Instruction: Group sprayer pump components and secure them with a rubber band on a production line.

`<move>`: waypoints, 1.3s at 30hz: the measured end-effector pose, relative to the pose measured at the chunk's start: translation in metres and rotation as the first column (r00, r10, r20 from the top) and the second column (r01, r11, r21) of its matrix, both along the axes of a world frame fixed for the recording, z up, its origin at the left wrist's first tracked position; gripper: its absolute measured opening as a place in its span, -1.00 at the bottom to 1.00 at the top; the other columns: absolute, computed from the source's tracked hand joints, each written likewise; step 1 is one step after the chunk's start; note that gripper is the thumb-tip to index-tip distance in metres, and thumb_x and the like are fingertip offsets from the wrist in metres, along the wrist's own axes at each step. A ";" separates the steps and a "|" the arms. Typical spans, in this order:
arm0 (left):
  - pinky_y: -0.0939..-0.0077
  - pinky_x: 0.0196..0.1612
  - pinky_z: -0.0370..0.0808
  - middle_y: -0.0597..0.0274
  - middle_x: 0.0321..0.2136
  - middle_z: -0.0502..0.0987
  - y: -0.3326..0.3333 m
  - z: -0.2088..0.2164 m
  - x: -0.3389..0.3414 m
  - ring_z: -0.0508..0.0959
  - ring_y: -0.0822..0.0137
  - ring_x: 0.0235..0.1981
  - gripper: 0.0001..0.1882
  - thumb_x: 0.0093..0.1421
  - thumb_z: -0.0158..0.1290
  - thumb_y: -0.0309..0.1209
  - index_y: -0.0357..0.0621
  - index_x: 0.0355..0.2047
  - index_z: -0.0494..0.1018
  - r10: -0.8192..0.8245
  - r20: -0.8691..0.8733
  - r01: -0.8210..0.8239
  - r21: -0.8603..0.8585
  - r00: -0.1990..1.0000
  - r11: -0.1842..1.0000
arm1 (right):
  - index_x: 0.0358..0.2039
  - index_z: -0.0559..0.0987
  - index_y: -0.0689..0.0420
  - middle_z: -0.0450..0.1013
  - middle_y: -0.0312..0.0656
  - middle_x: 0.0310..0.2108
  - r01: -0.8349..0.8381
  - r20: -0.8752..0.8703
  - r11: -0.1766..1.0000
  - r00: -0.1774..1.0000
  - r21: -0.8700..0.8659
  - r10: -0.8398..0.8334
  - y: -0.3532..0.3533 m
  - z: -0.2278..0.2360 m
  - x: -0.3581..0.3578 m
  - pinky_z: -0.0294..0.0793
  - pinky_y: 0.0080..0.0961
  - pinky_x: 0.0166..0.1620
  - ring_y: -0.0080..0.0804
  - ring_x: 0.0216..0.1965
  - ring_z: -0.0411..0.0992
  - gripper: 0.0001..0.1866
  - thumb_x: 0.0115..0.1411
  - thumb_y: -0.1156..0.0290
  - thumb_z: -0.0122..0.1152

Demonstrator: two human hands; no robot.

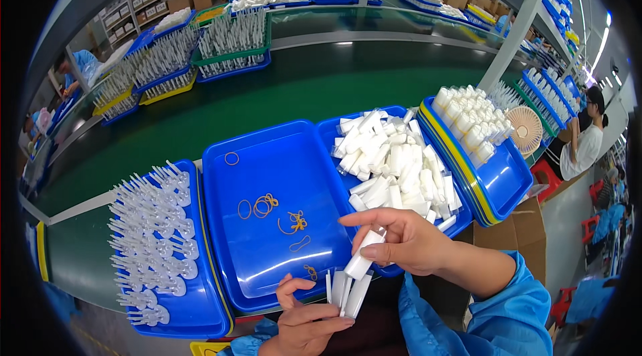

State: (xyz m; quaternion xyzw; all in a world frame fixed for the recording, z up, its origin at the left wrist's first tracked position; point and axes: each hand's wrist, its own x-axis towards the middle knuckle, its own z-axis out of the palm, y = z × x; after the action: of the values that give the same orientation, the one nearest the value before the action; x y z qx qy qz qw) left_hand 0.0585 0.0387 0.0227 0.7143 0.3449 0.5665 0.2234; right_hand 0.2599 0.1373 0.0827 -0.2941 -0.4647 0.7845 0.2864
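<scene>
Between the thumb and fingers of my right hand [418, 244] is a white cylindrical tube [361, 264], tilted, its upper end partly covered by the thumb. My left hand [304, 324], lower and to the left, is closed round several slim translucent white pieces [356, 294] pointing upward; their exact kind is unclear. The tube's lower end is close to these pieces, and I cannot tell whether they touch. Just beyond my hands lies a blue tray [267, 155] with several tan rubber bands [294, 222]. Right of it, another blue tray [326, 130] carries a heap of white pieces [394, 162], some in clear wrapping.
At left, a blue tray [212, 309] bears clear stemmed parts [157, 235]. Stacked trays [505, 189] at right hold upright white tubes [471, 119], near a round fan [523, 130]. Beyond runs a green conveyor belt [301, 88]. Co-workers sit across it; another person [585, 142] sits far right.
</scene>
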 end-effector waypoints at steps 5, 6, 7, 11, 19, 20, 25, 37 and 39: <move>0.12 -0.04 0.18 0.39 -0.46 0.48 0.000 0.000 -0.001 0.35 0.13 -0.18 -0.83 -0.19 0.21 -0.52 0.08 -0.55 0.57 -0.047 -0.026 0.046 -0.022 0.999 0.999 | 0.03 0.33 0.18 0.39 -0.31 -0.28 -0.041 0.059 0.992 0.998 0.120 0.034 -0.001 -0.009 0.003 0.33 -0.72 -0.34 -0.68 -0.40 0.32 -0.61 0.18 0.48 0.07; 0.12 -0.04 0.17 0.40 -0.47 0.48 0.000 0.000 -0.001 0.34 0.12 -0.18 -0.84 -0.18 0.19 -0.52 0.09 -0.54 0.57 -0.057 -0.031 0.056 -0.029 0.998 0.998 | -0.01 0.35 0.18 0.39 -0.30 -0.29 -0.096 0.196 0.953 0.980 0.288 0.039 0.000 -0.008 0.005 0.34 -0.67 -0.32 -0.65 -0.40 0.32 -0.66 0.19 0.45 0.05; 0.12 -0.02 0.17 0.42 -0.47 0.49 0.000 -0.001 -0.002 0.34 0.15 -0.20 -0.83 -0.16 0.18 -0.53 0.09 -0.54 0.58 -0.058 -0.068 0.054 -0.057 0.996 0.997 | -0.05 0.37 0.17 0.39 -0.30 -0.29 -0.170 0.330 0.883 0.944 0.437 0.019 0.000 -0.007 0.006 0.35 -0.61 -0.30 -0.61 -0.40 0.32 -0.71 0.21 0.41 0.04; 0.07 0.08 -0.02 0.55 -0.48 0.47 0.000 -0.012 -0.005 0.26 0.19 -0.15 -0.82 -0.11 0.15 -0.51 0.18 -0.56 0.59 -0.140 -0.115 0.125 -0.124 0.984 0.984 | -0.22 0.36 0.12 0.39 -0.19 -0.31 -0.395 0.553 0.593 0.827 0.702 -0.103 -0.005 0.002 0.012 0.31 -0.42 -0.19 -0.35 -0.27 0.37 -0.84 0.21 0.36 0.00; 0.09 -0.01 0.15 0.29 -0.36 0.47 -0.003 -0.013 -0.005 0.31 0.04 -0.12 -0.92 -0.07 0.16 -0.44 0.06 -0.51 0.53 -0.280 -0.080 0.285 0.059 0.957 0.957 | -0.24 0.36 0.12 0.37 -0.16 -0.35 -0.378 0.417 0.712 0.899 0.591 0.131 -0.022 -0.003 0.016 0.24 -0.37 -0.18 -0.22 -0.30 0.35 -0.83 0.20 0.34 -0.01; 0.08 0.01 0.14 0.23 -0.31 0.45 -0.003 -0.013 -0.002 0.30 0.02 -0.10 -0.94 -0.04 0.16 -0.40 0.04 -0.50 0.51 -0.236 -0.034 0.237 0.052 0.971 0.970 | -0.24 0.36 0.11 0.37 -0.17 -0.34 -0.361 0.382 0.693 0.915 0.623 0.133 -0.026 -0.005 0.013 0.22 -0.38 -0.16 -0.23 -0.29 0.35 -0.83 0.20 0.34 -0.01; -0.01 0.12 0.02 -0.01 -0.19 0.36 -0.013 -0.014 0.004 0.27 -0.01 -0.02 -0.77 -0.01 0.18 -0.22 -0.03 -0.47 0.40 -0.065 0.103 0.080 -0.152 0.993 0.985 | -0.20 0.37 0.08 0.34 -0.23 -0.24 -0.318 0.379 0.673 0.923 0.667 0.060 -0.050 -0.018 0.002 0.09 -0.34 -0.07 -0.31 -0.13 0.29 -0.79 0.18 0.31 0.04; -0.04 0.12 0.05 0.04 -0.17 0.42 -0.007 -0.008 -0.004 0.23 -0.07 0.08 -0.80 0.08 0.13 -0.34 -0.11 -0.39 0.35 -0.051 0.303 0.134 -0.261 0.952 0.956 | -0.41 0.54 0.00 0.41 -0.38 -0.34 -0.841 0.525 0.040 0.300 0.540 -0.797 0.121 -0.019 0.033 0.15 -0.38 -0.15 -0.42 -0.16 0.30 -0.78 -0.17 0.45 0.23; -0.03 0.12 0.07 0.04 -0.16 0.41 -0.006 -0.007 -0.005 0.23 -0.07 0.08 -0.80 0.08 0.13 -0.33 -0.11 -0.38 0.35 -0.099 0.273 0.167 -0.238 0.957 0.957 | -0.48 0.54 0.00 0.42 -0.40 -0.37 -0.908 0.602 0.072 0.212 0.413 -0.770 0.133 -0.019 0.028 0.15 -0.39 -0.15 -0.45 -0.17 0.29 -0.83 -0.18 0.46 0.22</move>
State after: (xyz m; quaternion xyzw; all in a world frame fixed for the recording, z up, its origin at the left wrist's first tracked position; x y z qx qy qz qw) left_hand 0.0538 0.0328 0.0154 0.6210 0.3347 0.5882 0.3955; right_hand 0.2884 0.2700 0.0635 -0.3665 -0.9140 -0.1669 -0.0492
